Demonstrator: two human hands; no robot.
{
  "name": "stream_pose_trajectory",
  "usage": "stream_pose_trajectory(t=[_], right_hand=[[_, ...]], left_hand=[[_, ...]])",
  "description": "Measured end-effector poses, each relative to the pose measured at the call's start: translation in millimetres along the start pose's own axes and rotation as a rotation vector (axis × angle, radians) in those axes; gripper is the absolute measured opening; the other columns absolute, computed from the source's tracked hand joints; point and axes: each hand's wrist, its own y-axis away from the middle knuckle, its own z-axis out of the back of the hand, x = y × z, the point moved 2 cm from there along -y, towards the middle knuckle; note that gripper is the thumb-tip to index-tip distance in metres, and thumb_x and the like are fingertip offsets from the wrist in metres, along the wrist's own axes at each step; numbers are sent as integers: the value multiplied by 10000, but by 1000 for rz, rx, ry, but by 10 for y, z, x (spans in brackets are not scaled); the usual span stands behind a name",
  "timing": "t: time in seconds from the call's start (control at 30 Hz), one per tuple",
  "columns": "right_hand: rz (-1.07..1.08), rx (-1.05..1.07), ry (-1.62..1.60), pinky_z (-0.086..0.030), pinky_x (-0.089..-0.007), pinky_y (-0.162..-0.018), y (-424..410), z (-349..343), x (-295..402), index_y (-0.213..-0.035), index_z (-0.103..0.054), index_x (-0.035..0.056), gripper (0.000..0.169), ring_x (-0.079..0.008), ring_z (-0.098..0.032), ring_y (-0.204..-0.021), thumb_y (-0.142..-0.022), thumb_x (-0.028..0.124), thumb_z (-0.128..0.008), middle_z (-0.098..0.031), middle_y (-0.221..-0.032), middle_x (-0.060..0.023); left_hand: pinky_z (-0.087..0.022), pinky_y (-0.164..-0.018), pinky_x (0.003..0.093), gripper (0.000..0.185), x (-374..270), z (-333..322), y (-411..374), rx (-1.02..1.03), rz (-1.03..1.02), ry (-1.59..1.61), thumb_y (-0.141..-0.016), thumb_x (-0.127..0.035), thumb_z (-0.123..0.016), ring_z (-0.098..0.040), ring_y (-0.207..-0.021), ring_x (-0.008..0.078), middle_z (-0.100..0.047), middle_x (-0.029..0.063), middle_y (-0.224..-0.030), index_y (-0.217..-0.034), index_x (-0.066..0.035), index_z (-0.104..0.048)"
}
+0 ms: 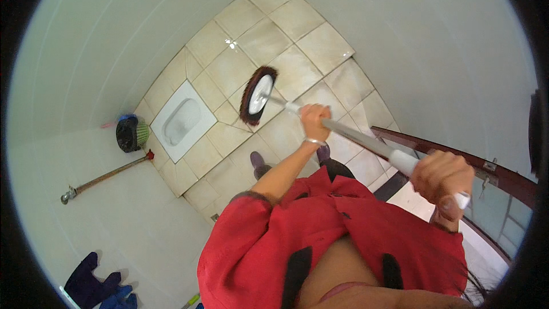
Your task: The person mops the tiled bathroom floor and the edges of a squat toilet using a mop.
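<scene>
Both of my hands grip the long pole of a floor brush. My left hand (316,121) is closed around the pole (364,136) at its lower part, with a bracelet on the wrist. Higher up, my right hand (444,178) wraps the white grip at the pole's top end. The brush head (260,94), oval and white with dark reddish-brown bristles, rests on the raised beige floor tiles (268,38), close to the step edge. To its left lies a white squat toilet (183,121) set into the tiles.
A dark-lined green basket (133,133) stands in the corner by the toilet. A rusty pipe (111,176) runs along the left wall. Dark gloves (92,281) hang at lower left. On the right is an open door (454,159) with a latch. My shoes (257,161) stand below the step.
</scene>
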Motion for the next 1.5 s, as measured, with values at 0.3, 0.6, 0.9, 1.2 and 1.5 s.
stream_pose_trajectory(t=[0.3, 0.6, 0.9, 1.2, 1.5], right_hand=[[110, -590, 312, -343, -279, -524, 998, 562, 475, -610, -395, 149, 314, -102, -315, -416, -894, 276, -440, -379, -475, 16], [46, -896, 145, -279, -271, -541, 835, 246, 372, -581, -273, 182, 356, -90, -222, -446, -910, 142, -404, -257, -477, 25], [-299, -559, -228, -329, -298, -582, 181, -1890, -1010, -602, -303, 151, 362, -107, -292, -507, -946, 187, -411, -316, -532, 17], [-125, 459, -141, -476, -404, -643, 253, -3699, -1743, -666, -508, 12, 378, -261, -557, -623, -932, 277, -458, -561, -661, -124], [61, 552, -224, -323, -401, -494, 377, -1740, -913, -590, -375, 29, 277, -310, -405, -503, -801, 20, -553, -367, -555, -112]], left_hand=[[-456, -656, 431, 231, -884, -1676, -155, 781, -284, 53, -546, -268, -746, -606, -741, 297, -639, 88, -750, -729, -154, -664], [-483, -624, 452, 244, -547, -320, 6, 876, 103, 28, -552, -261, -699, -634, -712, 348, -642, 159, -704, -704, -70, -692], [-505, -650, 465, 229, 1179, 2442, 1087, 663, 397, -467, -589, -307, -670, -643, -748, 337, -653, 129, -734, -711, -115, -693], [-448, -782, 427, 279, 2277, 4564, 2655, 241, 539, -615, -553, -90, -722, -581, -839, 323, -633, 101, -834, -826, -117, -672], [-389, -620, 391, 192, 1063, 2429, 1680, -146, 142, -413, -709, -40, -601, -496, -574, 297, -487, 95, -575, -578, -74, -464]])
